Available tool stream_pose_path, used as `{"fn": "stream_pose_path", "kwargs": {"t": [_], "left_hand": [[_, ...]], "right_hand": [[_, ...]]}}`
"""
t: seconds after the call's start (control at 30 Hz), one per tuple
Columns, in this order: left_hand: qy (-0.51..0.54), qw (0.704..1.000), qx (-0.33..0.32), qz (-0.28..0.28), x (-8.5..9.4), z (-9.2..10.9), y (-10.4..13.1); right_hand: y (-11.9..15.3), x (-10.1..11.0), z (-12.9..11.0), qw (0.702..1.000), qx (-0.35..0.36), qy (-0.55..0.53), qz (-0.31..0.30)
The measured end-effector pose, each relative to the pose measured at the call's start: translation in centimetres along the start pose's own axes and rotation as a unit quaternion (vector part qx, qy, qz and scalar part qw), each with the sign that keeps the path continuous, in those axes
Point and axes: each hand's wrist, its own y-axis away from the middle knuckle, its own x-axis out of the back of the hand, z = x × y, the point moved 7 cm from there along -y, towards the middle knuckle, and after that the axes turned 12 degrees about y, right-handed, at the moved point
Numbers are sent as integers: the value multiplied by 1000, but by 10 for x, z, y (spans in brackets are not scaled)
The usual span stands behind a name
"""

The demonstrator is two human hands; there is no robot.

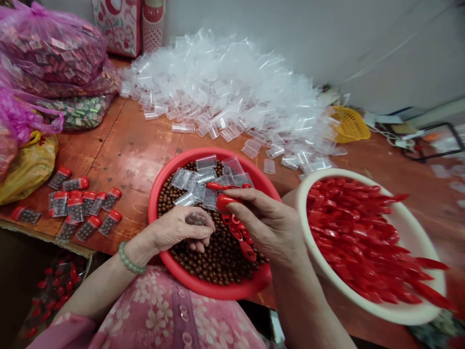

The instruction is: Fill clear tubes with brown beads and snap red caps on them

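Note:
Over a red basin (157,201) of small brown balls (218,269), both of my hands are raised close together. My left hand (181,228), with a green bead bracelet on its wrist, is wrapped round a clear container (196,219) with brown balls inside. My right hand (259,218) pinches a red cap (224,202) between thumb and fingers, apart from the container. Several clear empty containers (199,182) lie on the balls at the back of the basin. More red caps (238,228) rest on the balls, partly hidden behind my right hand.
To the right stands a white basin (307,208) heaped with red plastic pieces (348,237). Capped, filled containers (75,209) lie on the table at left, near tied bags (54,53). A big pile of clear containers (232,87) and a yellow basket (350,125) are behind.

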Motion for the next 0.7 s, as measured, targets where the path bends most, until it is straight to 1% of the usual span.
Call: {"fn": "stream_pose_path", "kwargs": {"t": [0.07,0.1,0.2,0.27,0.4,0.5,0.6,0.7], "left_hand": [[-1,1000,-12,2,0,1,-1],[1,1000,-18,3,0,2,-1],[3,1000,-28,6,0,2,-1],[9,999,-34,3,0,3,-1],[28,998,-33,-35,-4,4,0],[33,998,-13,-42,-5,2,0],[28,999,-4,-29,-4,0,-1],[5,1000,-10,0,-1,1,-3]], "right_hand": [[0,-8,2,995,-58,-79,33],[1,-15,0,991,-72,-106,39],[3,-36,-6,986,-82,-146,9],[6,-44,-6,984,-88,-153,-5],[10,-42,2,986,-93,-136,14],[11,-38,6,988,-87,-128,25],[11,-37,7,986,-89,-138,32],[12,-37,5,987,-76,-130,50]]}}
